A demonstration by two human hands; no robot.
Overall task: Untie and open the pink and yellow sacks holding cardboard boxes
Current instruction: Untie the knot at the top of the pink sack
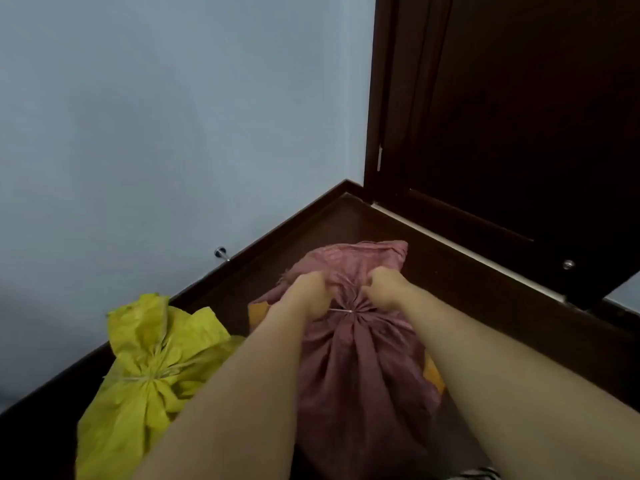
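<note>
A pink sack point(360, 368) stands on the dark floor in the middle, its neck gathered and bound by a thin white tie point(341, 310). My left hand point(308, 294) grips the bunched fabric on the left of the neck. My right hand point(384, 285) grips the fabric on the right, just above the tie. To the left lies a yellow sack point(138, 386), its neck also gathered and tied with a pale string point(145, 377). No box is visible; both sacks hide their contents.
A pale blue wall point(156, 133) with a dark skirting board runs behind the sacks. A metal door stopper point(221, 253) sticks out near the floor. A dark wooden door point(519, 133) stands at the right. Something orange point(258, 315) shows beside the pink sack.
</note>
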